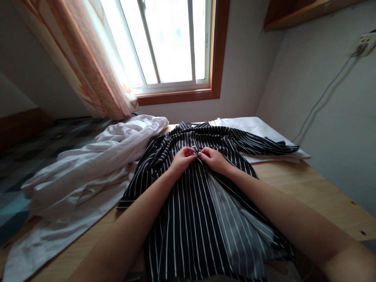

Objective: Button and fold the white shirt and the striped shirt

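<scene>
Striped shirt (188, 203) spread over middle of wooden table (288, 182), hem at near edge, collar toward far edge. Left hand (184, 159), right hand (214, 158) meet at its front placket, fingertips of both pinching cloth. White garment (88, 168) along table's left edge.

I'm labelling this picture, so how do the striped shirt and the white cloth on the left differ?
The striped shirt is black with thin pale stripes; the white cloth looks plain.
The striped shirt is spread out with its sleeves to the sides, while the white cloth lies bunched and crumpled.
The left hand and right hand pinch the striped shirt's front; neither touches the white cloth.
Both lie at least partly on the wooden table.
</scene>
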